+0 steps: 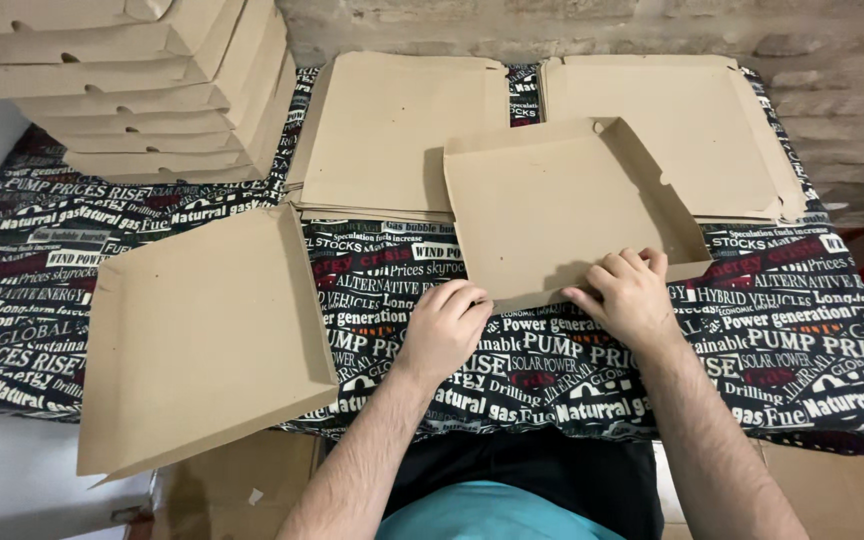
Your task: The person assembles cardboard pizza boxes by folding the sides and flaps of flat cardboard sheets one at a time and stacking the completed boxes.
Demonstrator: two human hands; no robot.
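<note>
Pressing down on the near edge of a half-folded cardboard tray [562,205], both hands at once. Left hand [447,325] curled into a loose fist, knuckles on the tray's front flap near its left corner. Right hand [632,290] fingers bent together, tips pinning the same flap further right. Neither really clamped around it, more pushing than gripping. Tray sitting mid-bench, on the printed black cloth [792,330] covering the bench, back and side walls already standing up, far corner overlapping the flat stuff behind. Behind it, two piles of flat cardboard blanks [392,130], side by side against the brick wall [572,25]. Off to the left, another folded tray [202,340] hanging partly over the bench edge. Far left corner, a tall stack of finished boxes [142,90].
</note>
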